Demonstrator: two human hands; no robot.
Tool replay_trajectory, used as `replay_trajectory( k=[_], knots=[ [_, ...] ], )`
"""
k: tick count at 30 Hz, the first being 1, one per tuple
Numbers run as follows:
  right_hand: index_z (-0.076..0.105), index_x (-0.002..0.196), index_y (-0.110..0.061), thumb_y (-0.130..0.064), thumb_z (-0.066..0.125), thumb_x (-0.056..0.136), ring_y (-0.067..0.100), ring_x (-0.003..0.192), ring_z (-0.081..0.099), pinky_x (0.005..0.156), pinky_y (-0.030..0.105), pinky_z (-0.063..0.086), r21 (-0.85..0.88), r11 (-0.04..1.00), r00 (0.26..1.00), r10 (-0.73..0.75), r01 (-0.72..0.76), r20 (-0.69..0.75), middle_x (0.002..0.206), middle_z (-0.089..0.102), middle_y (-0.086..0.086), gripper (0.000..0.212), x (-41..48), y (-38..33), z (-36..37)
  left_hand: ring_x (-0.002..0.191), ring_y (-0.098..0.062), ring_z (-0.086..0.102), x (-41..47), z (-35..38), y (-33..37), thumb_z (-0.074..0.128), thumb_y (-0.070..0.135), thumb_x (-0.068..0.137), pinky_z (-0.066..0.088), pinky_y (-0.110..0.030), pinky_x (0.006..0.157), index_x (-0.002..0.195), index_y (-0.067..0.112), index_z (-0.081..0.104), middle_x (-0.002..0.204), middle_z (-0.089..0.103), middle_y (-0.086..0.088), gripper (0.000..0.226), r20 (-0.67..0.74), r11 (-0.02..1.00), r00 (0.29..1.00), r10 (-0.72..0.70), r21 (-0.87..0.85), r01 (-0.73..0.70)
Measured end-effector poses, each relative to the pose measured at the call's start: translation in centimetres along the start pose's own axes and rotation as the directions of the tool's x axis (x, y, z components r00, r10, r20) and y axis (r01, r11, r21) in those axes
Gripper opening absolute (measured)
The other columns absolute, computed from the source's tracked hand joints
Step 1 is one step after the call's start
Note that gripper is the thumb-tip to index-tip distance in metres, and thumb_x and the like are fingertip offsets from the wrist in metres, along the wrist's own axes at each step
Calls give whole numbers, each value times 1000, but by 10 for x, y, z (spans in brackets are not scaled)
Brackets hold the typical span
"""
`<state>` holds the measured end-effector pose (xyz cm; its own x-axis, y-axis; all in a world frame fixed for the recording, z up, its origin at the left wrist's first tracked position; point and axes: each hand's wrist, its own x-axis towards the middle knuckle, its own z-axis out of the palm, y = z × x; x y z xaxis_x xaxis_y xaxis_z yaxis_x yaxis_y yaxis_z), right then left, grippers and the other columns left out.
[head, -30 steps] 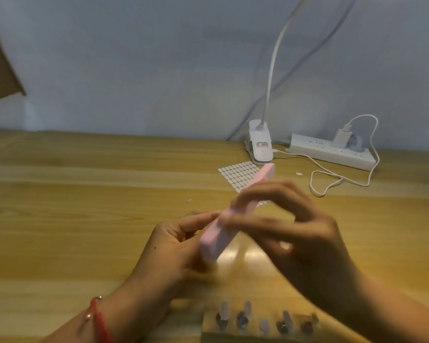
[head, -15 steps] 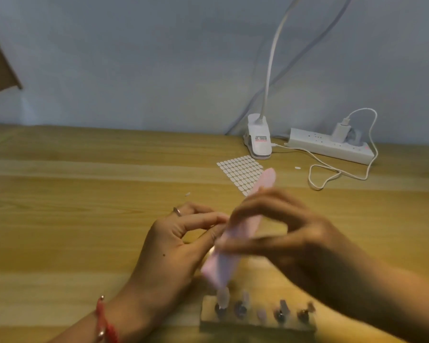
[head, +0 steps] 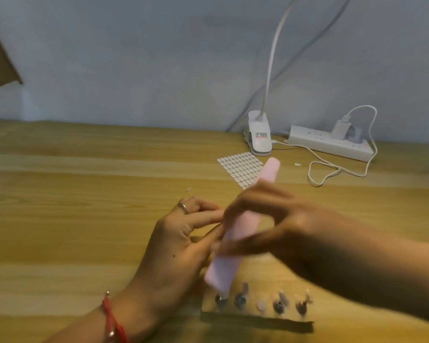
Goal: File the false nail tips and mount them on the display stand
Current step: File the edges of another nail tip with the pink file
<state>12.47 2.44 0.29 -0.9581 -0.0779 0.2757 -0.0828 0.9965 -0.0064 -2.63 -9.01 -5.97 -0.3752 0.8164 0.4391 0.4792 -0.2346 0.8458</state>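
In R hand (head: 282, 219), pink file (head: 223, 271) slants beside L hand (head: 174, 243).

Right hand (head: 270, 219) in pinch grip, left hand (head: 181, 243) alongside.

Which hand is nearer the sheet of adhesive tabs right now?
Right. The right hand, gripping the pink nail file, sits just in front of the sheet of adhesive tabs; the left hand lies nearer the person, further left.

Home craft desk: wooden surface (head: 84, 219) against a plain wall, with clip lamp (head: 259, 138) and power strip (head: 330, 144).
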Motion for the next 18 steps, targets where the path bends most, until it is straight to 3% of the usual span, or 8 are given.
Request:
replay_trajectory(
  k=[2,5,7,9,12,16,18],
  knots=[
    [71,112,-33,-6,73,78,21,107,57,85,41,55,-10,1000,1000,-26,26,7,114,64,-2,44,0,1,0,92,-5,62,0,0,0,64,23,76,49,-15,71,94,21,76,91,67,6,21,7,999,1000,-22,-28,22],
    [70,114,-33,-10,68,81,22,104,58,76,39,57,-95,994,995,50,-57,-82,113,64,0,40,0,4,-4,88,-2,62,2,-1,-1,64,24,74,47,-14,75,95,20,76,89,68,5,24,-30,997,998,-47,-56,45],
    [68,119,-32,-10,57,88,23,109,54,88,44,51,-105,994,997,-40,33,-62,116,61,1,39,-1,-3,4,90,-7,63,2,-2,1,64,30,71,47,-15,74,94,18,77,89,68,4,29,1,992,997,-75,-104,75],
    [68,120,-29,-11,52,92,25,110,55,94,48,47,-69,995,994,-79,74,-73,116,61,3,37,-4,-5,7,92,-9,63,3,-2,-1,63,31,72,47,-16,76,97,15,77,91,69,2,32,35,984,994,-105,-143,109],
    [71,114,-26,-13,59,89,24,106,58,83,41,53,4,999,979,49,-49,-199,114,64,4,31,-6,5,1,92,-4,63,4,-2,-4,63,23,77,45,-13,77,100,13,76,94,71,0,29,71,956,984,-161,-235,173],
    [71,115,-22,-9,52,95,26,109,55,91,39,44,164,983,953,-35,88,-300,114,61,5,31,-3,-9,19,91,-9,68,5,-2,-3,64,22,75,50,-16,71,94,21,78,97,73,0,24,134,868,958,-255,-405,288],
    [66,119,-24,-10,55,93,23,108,55,89,38,46,186,982,943,41,22,-330,114,61,5,31,-5,9,19,91,-7,68,6,-3,-1,66,25,73,50,-14,71,94,20,78,100,74,1,25,142,847,951,-276,-432,310]
  ],
)
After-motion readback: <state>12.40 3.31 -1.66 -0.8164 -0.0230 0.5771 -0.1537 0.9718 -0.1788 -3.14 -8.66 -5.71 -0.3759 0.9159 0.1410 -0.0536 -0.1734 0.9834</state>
